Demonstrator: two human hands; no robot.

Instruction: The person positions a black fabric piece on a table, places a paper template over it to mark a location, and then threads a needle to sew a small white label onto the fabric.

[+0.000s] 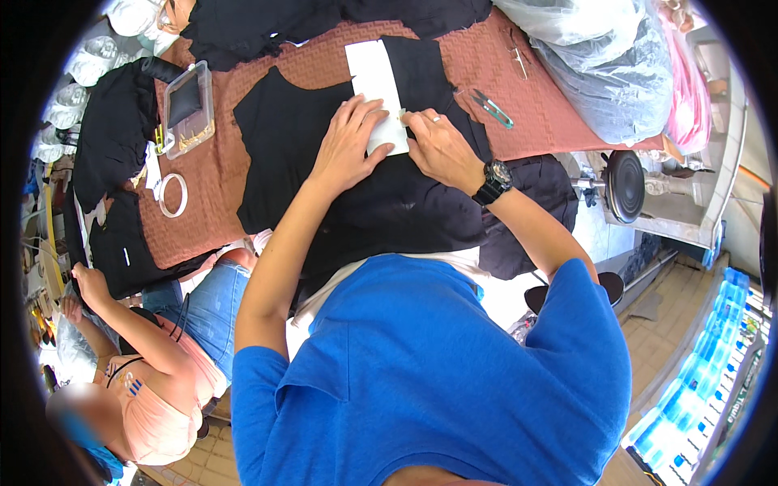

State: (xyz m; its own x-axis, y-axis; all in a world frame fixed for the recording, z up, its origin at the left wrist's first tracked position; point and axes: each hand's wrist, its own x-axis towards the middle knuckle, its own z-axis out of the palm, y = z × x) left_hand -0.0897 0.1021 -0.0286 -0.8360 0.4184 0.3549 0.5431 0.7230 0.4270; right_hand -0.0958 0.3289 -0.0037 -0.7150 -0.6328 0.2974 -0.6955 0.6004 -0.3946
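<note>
A white paper strip (pixel 374 69) lies lengthwise over cut black fabric (pixel 279 121). My left hand (pixel 350 139) is flat on the strip's left edge and the fabric, fingers stretched out. At the strip's right edge, my right hand (pixel 444 147) pinches a small pale piece (pixel 402 117), which looks like tailor's chalk; the fingers partly cover it. A ring is on one finger and a black watch (pixel 496 180) on that wrist. Green-handled thread snips (pixel 493 108) rest to the right of the fabric.
A brown textured cloth (pixel 539 121) covers the table. On the left are a clear plastic box (pixel 168 104) and a white ring (pixel 164 198). Bulky plastic bags (pixel 604 81) stand at the far right. A co-worker (pixel 166 364) sits at the lower left.
</note>
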